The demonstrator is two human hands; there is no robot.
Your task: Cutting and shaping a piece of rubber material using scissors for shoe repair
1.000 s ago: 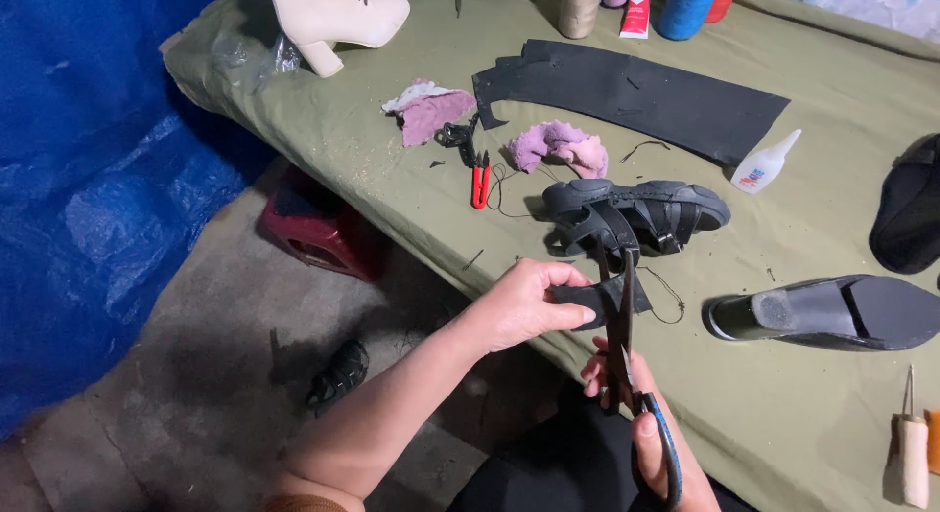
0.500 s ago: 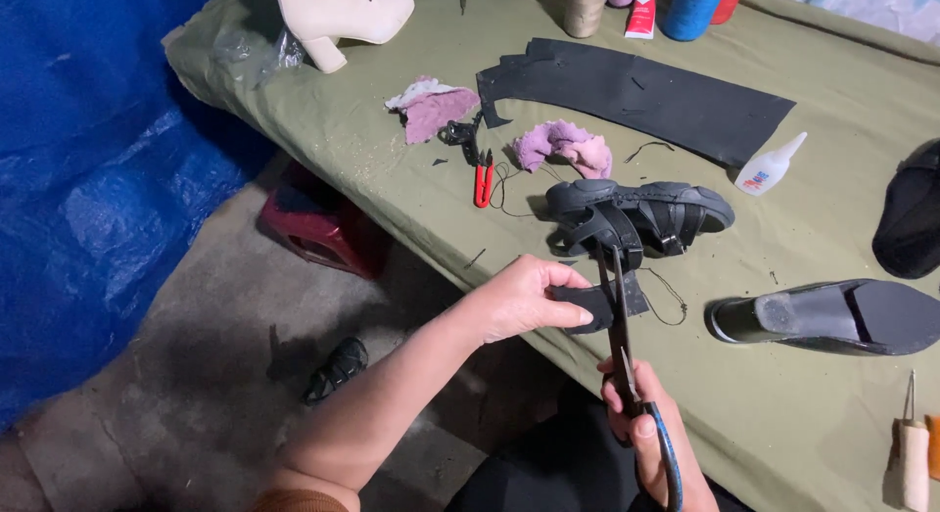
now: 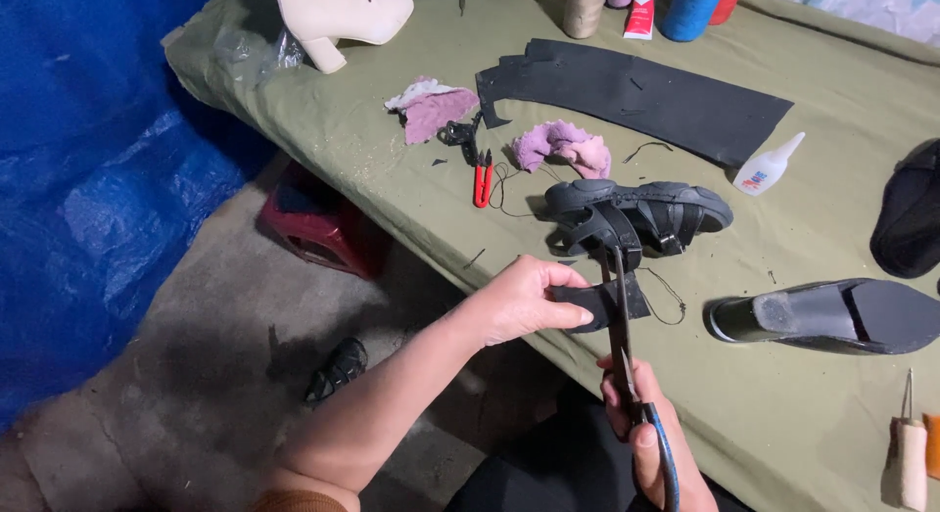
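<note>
Head view, from left to right: the left hand (image 3: 524, 299) pinches a small black strip (image 3: 605, 304) over the edge of the green table (image 3: 392, 179) — fingers closed on it. Compared with a second ago, the scissors (image 3: 621, 321) stand more upright and their blades now cross the strip, so the cut seems in progress. The right hand (image 3: 651, 448) grips the scissor handles, closed. Behind lie a black sandal (image 3: 636, 213), a glue bottle (image 3: 769, 166) and a black shoe (image 3: 832, 316).

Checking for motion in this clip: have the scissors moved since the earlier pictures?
Yes, slightly. The scissors have tipped more upright, their tips nearer the black sandal on the table.
</note>
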